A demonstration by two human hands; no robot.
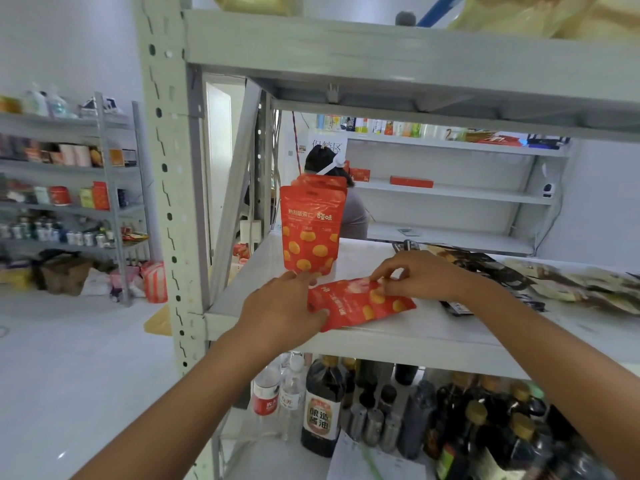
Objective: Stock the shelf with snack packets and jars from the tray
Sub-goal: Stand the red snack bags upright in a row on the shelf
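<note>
fingers of the left hand grip the red packet at its 9 o'clock end; fingers of the right hand pinch its 12 o'clock edge.

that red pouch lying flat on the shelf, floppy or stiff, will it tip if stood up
Probably floppy: the flat pouch looks creased where the left hand grips it. Likely light, since the right hand merely pinches its edge. It could stand like the upright pouches behind it, yet may tip if nudged, being tall and narrow.

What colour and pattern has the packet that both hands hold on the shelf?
The packet is red with yellow-orange round spots; head view.
</note>
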